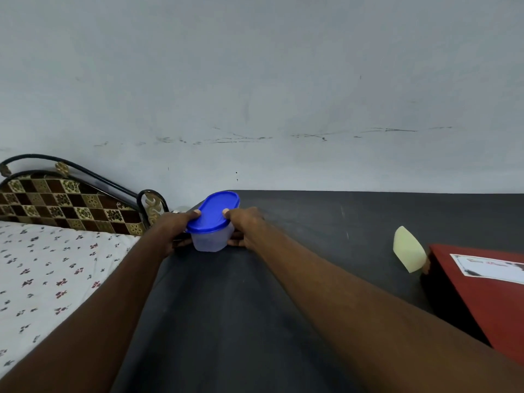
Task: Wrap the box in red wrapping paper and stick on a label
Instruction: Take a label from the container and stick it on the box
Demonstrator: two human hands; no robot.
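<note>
Resting on the worktop [283, 307], the tub [212, 239] is being gripped by both hands, left hand [175, 228] and right hand [245, 226], thumbs on its blue lid [214, 212].

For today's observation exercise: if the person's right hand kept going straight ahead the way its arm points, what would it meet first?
The right hand already grips the blue-lidded container. Pushed onward, it would probably cross the dark table's far corner and meet the grey wall, though depth is unclear.
</note>
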